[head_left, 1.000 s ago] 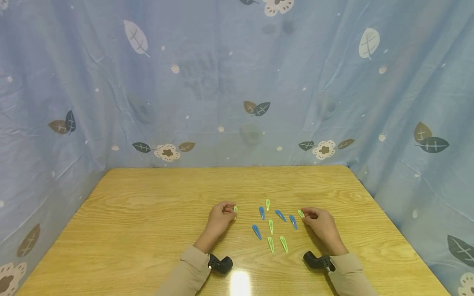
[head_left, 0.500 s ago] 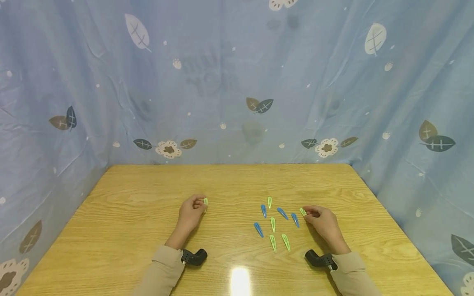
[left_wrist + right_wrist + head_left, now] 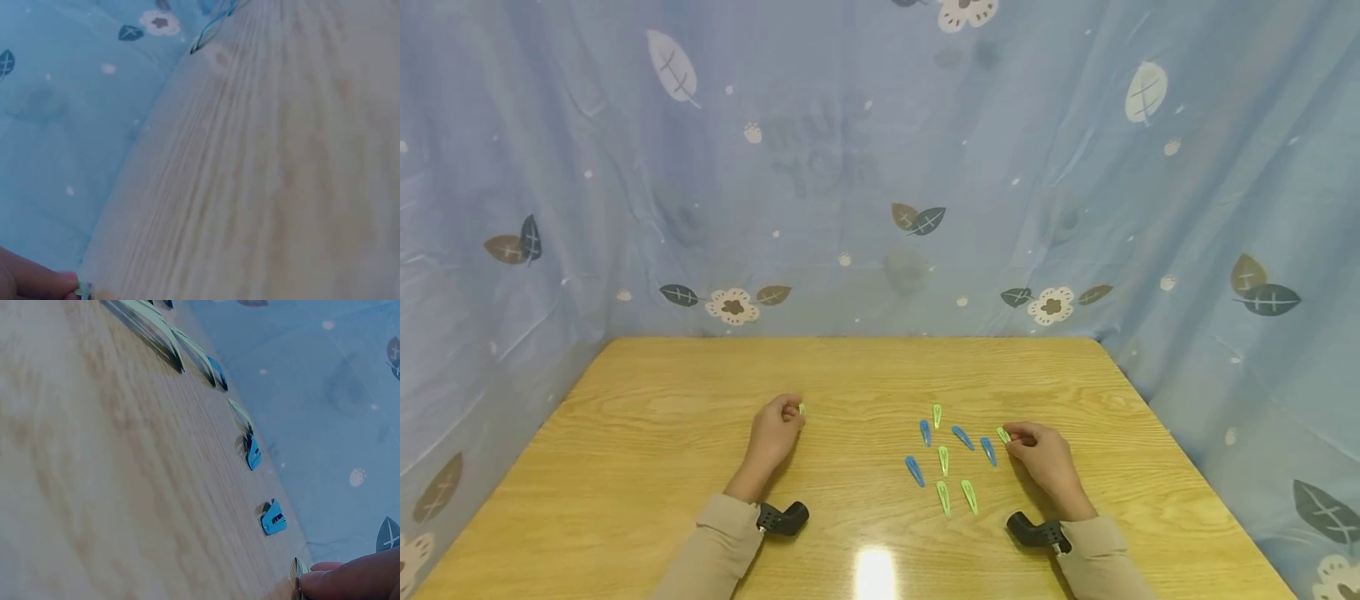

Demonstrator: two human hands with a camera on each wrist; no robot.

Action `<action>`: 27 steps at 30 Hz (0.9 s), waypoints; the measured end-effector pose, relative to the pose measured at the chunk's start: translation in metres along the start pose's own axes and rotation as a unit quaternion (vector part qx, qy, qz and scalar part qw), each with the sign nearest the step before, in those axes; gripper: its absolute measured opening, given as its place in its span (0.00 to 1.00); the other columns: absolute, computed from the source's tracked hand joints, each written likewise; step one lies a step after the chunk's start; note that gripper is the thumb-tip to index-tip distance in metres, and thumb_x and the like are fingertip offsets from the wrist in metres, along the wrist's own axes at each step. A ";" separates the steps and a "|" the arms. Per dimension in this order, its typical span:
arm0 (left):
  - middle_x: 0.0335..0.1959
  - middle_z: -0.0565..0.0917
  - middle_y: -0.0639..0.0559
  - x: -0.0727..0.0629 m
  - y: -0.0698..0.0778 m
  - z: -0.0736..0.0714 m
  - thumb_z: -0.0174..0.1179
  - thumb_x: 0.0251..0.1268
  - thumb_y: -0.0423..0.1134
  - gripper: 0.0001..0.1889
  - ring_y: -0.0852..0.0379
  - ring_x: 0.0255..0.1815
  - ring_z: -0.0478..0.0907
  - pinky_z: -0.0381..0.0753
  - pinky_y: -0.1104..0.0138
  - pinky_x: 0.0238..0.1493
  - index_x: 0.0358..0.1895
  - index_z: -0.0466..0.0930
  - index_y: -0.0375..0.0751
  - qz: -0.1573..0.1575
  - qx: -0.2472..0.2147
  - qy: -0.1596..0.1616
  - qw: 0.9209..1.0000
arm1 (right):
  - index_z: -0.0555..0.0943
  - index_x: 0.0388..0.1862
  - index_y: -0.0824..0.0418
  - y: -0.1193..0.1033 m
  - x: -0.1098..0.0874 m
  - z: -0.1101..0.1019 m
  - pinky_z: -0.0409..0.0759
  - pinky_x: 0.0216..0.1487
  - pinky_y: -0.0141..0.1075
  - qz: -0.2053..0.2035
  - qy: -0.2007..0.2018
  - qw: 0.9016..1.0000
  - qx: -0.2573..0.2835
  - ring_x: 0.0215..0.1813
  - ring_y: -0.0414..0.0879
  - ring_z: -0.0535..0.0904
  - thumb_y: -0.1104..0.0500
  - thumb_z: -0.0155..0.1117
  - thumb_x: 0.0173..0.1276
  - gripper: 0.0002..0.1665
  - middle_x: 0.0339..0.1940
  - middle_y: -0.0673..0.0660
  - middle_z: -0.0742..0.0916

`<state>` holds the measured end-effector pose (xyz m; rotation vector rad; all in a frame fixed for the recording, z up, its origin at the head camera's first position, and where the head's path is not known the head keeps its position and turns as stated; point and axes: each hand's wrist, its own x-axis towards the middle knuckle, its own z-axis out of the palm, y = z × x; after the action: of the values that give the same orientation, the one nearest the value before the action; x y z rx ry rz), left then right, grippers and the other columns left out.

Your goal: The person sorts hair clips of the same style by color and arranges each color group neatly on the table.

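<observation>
My left hand (image 3: 775, 433) pinches a light green snap hair clip (image 3: 802, 409) on the left half of the table. In the left wrist view, only the tip of that clip (image 3: 83, 290) shows beside the fingertips. My right hand (image 3: 1043, 460) pinches another green hair clip (image 3: 1003, 434) at the right of the scattered group, its lower end hidden by the fingers. Between the hands lie several blue clips, such as one blue hair clip (image 3: 913, 471), and several green ones, among them a green hair clip (image 3: 943, 461).
The wooden table (image 3: 647, 433) carries the loose clips right of its middle. A blue patterned curtain (image 3: 842, 167) hangs along the back and both sides. Each wrist wears a black camera mount (image 3: 784, 518). A bright glare spot lies near the front edge.
My left hand has moved left, away from the group, carrying its green hair clip, and has slowed over the last half second. The right hand holds its clip in about the same place.
</observation>
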<state>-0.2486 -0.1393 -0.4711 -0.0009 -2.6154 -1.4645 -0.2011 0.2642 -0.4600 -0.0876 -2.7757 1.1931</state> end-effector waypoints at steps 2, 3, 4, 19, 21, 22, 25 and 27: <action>0.37 0.80 0.42 0.002 0.000 -0.001 0.56 0.63 0.27 0.16 0.48 0.39 0.77 0.77 0.60 0.40 0.53 0.77 0.27 0.003 0.014 -0.003 1.000 | 0.82 0.51 0.69 -0.001 0.000 0.001 0.77 0.42 0.39 -0.002 0.001 1.000 0.001 0.43 0.52 0.80 0.68 0.62 0.64 0.16 0.41 0.60 0.85; 0.37 0.80 0.42 0.002 0.000 -0.002 0.56 0.63 0.27 0.15 0.48 0.39 0.77 0.77 0.59 0.40 0.53 0.77 0.26 0.006 0.022 -0.004 1.000 | 0.82 0.51 0.70 -0.001 0.000 0.001 0.78 0.43 0.40 -0.003 0.002 1.000 0.000 0.44 0.52 0.80 0.68 0.62 0.64 0.16 0.41 0.60 0.85; 0.37 0.79 0.41 0.003 0.000 -0.002 0.55 0.63 0.27 0.15 0.48 0.39 0.77 0.77 0.59 0.40 0.53 0.77 0.26 0.010 0.029 -0.005 1.000 | 0.82 0.51 0.70 -0.001 0.000 0.002 0.78 0.43 0.41 -0.004 0.002 1.000 0.001 0.44 0.52 0.80 0.68 0.62 0.64 0.16 0.41 0.60 0.85; 0.35 0.81 0.43 0.016 -0.005 -0.010 0.59 0.63 0.30 0.13 0.49 0.37 0.76 0.76 0.60 0.37 0.49 0.80 0.28 0.035 0.040 -0.018 0.998 | 0.81 0.52 0.70 -0.001 -0.002 -0.001 0.77 0.46 0.47 -0.003 0.002 1.000 -0.008 0.45 0.54 0.80 0.68 0.61 0.65 0.16 0.41 0.60 0.85; 0.35 0.80 0.46 0.017 -0.009 -0.014 0.59 0.64 0.31 0.12 0.51 0.36 0.75 0.74 0.62 0.36 0.50 0.81 0.31 0.038 0.038 -0.030 0.998 | 0.82 0.51 0.70 -0.001 -0.001 -0.001 0.77 0.46 0.47 -0.005 0.003 1.000 -0.010 0.44 0.54 0.80 0.68 0.62 0.65 0.16 0.40 0.60 0.85; 0.34 0.80 0.46 0.018 -0.010 -0.016 0.59 0.65 0.31 0.12 0.52 0.35 0.74 0.73 0.62 0.35 0.50 0.81 0.32 0.041 0.037 -0.037 0.998 | 0.82 0.51 0.70 -0.001 -0.001 -0.001 0.78 0.46 0.46 -0.006 0.003 1.000 -0.012 0.44 0.54 0.80 0.68 0.62 0.64 0.16 0.40 0.60 0.85; 0.34 0.79 0.48 0.019 -0.015 -0.020 0.60 0.65 0.32 0.13 0.54 0.32 0.72 0.72 0.63 0.33 0.51 0.82 0.36 0.047 0.033 -0.061 0.996 | 0.82 0.50 0.70 -0.001 0.000 0.000 0.78 0.44 0.44 -0.008 0.003 1.000 -0.016 0.43 0.52 0.80 0.68 0.62 0.64 0.15 0.39 0.59 0.85; 0.33 0.79 0.49 0.019 -0.017 -0.021 0.61 0.65 0.33 0.13 0.54 0.31 0.70 0.71 0.63 0.32 0.52 0.82 0.37 0.051 0.028 -0.076 0.995 | 0.82 0.50 0.70 -0.001 0.001 0.000 0.78 0.42 0.41 -0.007 0.001 1.000 -0.016 0.42 0.51 0.80 0.68 0.62 0.64 0.15 0.38 0.58 0.85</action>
<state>-0.2657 -0.1676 -0.4726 -0.2459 -2.7286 -1.4069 -0.2021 0.2638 -0.4591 -0.0728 -2.7894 1.1448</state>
